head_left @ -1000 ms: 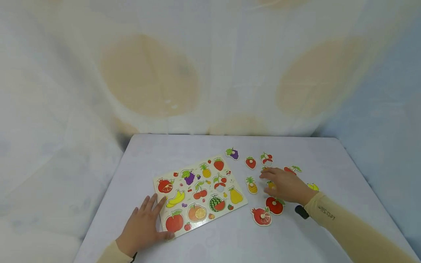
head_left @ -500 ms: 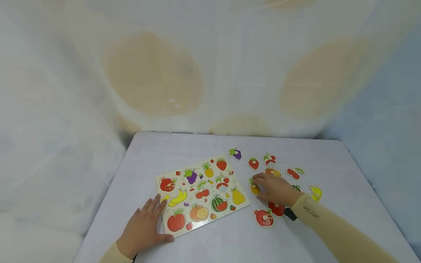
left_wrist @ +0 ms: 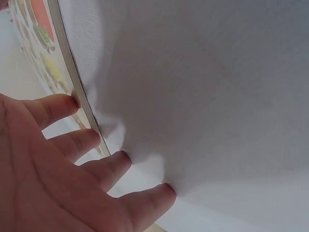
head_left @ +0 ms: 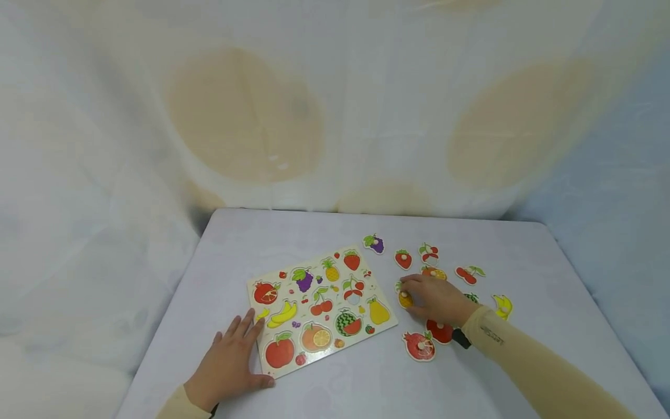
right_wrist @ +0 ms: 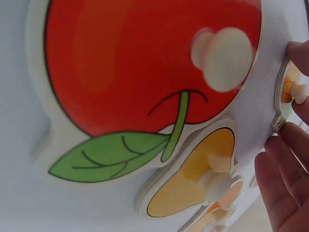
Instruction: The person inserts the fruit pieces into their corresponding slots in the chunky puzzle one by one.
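My right hand (head_left: 439, 299) pinches a pineapple puzzle piece (head_left: 404, 298) just right of the puzzle board (head_left: 284, 285). In the right wrist view, the thumb and index finger are at the small white knob (right_wrist: 299, 92) of that piece, and the other fingers (right_wrist: 277, 186) extend beside it. The board shows printed fruit pictures in outlined recesses. My left hand (head_left: 227, 361) rests at the board's near left corner with fingers spread. In the left wrist view, two fingertips touch the board's edge (left_wrist: 72, 72) and two press on the white tablecloth.
Loose knobbed pieces lie right of the board: grapes (head_left: 374, 244), strawberry (head_left: 403, 259), cherries (head_left: 469, 274), bananas (head_left: 503, 306), pomegranate (head_left: 420, 347) and apple (right_wrist: 120, 58). A pear piece (right_wrist: 188, 179) lies beside the apple. Curtains hang behind the table.
My right hand moved left and down from above the pieces onto the pineapple piece, then stayed there over the last half second. My left hand has stayed at the board's corner.
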The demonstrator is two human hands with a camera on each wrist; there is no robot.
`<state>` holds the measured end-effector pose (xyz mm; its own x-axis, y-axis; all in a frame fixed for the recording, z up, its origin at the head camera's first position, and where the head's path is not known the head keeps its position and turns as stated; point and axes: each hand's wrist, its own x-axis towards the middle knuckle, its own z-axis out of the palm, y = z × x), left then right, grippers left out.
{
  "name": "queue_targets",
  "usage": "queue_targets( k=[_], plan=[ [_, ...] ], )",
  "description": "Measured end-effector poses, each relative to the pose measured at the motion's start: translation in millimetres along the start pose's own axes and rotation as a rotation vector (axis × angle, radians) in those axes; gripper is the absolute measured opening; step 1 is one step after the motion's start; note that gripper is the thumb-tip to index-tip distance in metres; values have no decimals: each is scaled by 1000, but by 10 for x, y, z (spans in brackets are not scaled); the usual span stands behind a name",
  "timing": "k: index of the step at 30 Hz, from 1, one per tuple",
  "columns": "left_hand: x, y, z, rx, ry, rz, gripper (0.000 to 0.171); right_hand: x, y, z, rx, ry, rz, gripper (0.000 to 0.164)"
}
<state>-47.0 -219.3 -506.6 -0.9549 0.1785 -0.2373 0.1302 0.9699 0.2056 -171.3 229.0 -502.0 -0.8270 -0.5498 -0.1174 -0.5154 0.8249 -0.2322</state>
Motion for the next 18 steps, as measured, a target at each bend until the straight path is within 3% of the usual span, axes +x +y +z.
queue_targets(
  k=[18],
  plan=[
    [-21,-10,0,-22,15,9,121,39,-13,-11,-47,48,-26,43]
  ],
)
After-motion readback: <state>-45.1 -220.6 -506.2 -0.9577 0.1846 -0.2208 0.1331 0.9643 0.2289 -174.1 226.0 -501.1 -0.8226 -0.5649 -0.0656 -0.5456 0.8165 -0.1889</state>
